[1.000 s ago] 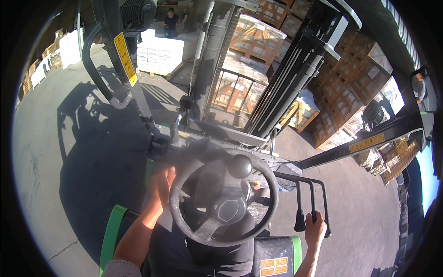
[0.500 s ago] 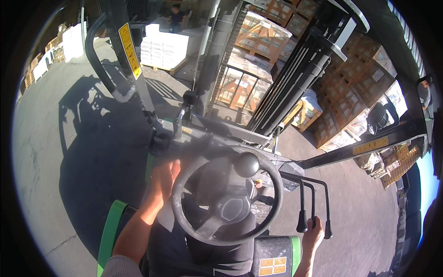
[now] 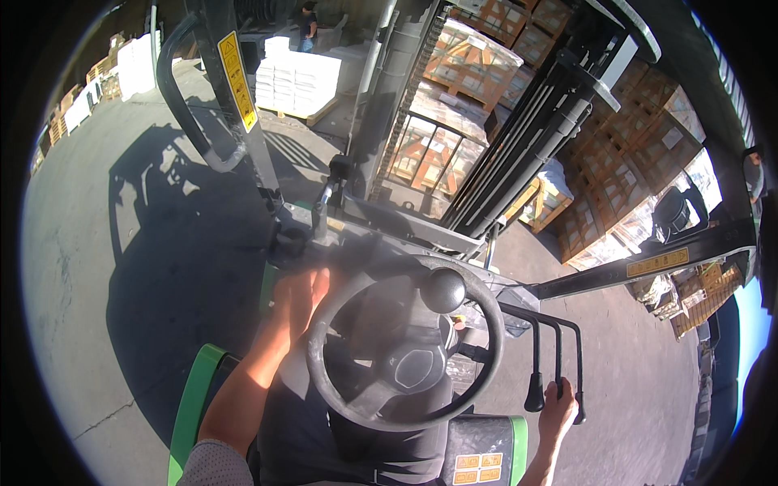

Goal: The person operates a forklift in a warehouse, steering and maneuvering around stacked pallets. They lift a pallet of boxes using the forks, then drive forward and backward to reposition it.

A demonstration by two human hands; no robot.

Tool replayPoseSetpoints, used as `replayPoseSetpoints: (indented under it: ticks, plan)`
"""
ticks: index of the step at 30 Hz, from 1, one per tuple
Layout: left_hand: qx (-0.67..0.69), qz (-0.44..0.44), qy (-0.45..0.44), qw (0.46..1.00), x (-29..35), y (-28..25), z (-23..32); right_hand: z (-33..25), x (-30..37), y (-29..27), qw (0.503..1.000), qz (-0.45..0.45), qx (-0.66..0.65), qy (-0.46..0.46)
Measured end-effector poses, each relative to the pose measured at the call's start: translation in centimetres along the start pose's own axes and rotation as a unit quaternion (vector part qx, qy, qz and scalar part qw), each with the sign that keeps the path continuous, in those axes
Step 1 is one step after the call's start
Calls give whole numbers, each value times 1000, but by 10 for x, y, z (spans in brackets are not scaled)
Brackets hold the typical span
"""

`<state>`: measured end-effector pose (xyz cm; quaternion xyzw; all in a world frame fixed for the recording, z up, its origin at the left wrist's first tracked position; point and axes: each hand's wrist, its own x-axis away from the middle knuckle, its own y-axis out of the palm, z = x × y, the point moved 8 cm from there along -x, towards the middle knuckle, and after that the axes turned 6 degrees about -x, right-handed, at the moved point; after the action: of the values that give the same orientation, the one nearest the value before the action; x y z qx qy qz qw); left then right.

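In front of me is a black steering wheel (image 3: 327, 389) with a round spinner knob (image 3: 442, 291) at its upper right. My left hand (image 3: 298, 301) is just outside the wheel's left rim, fingers pointing forward. Glare and the hand itself hide how far those fingers are bent. To the right of the seat stand three black control levers (image 3: 557, 348). My right hand (image 3: 557, 409) is closed around the end of the middle lever, with a black knob (image 3: 534, 393) beside it on the left.
The forklift mast (image 3: 519, 138) rises ahead. Beyond it are stacked wooden crates (image 3: 470, 61), with more crates (image 3: 632, 170) to the right. A white wrapped pallet load (image 3: 297, 83) stands at front left, a person (image 3: 308, 28) behind it. Another person (image 3: 754, 174) shows at the far right.
The whole view has shifted slightly. My left hand has moved a little forward along the wheel's left side. The person behind the white load now stands turned sideways. My right hand stays on the lever.
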<state>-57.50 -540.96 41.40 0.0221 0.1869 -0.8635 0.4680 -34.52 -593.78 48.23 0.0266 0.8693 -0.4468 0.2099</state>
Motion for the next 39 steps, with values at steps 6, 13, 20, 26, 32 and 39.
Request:
replayPoseSetpoints:
  ticks: [6,13,20,26,32,39]
  plan:
    - [45,-4,-58,997,0,0,-6,7,15,-2,1000,19,6,16]
    - [-163,6,-34,986,30,-14,3,21,51,-1,999,34,31,22]
    - [-166,72,27,983,53,-18,10,46,77,13,998,4,-10,66]
    - [-158,49,-19,986,49,-15,0,48,78,20,998,7,-6,56]
    - [-167,39,-32,985,48,-12,-4,50,74,23,998,-2,-4,63]
    - [-161,54,-28,985,53,-12,-9,49,73,22,999,0,-2,53]
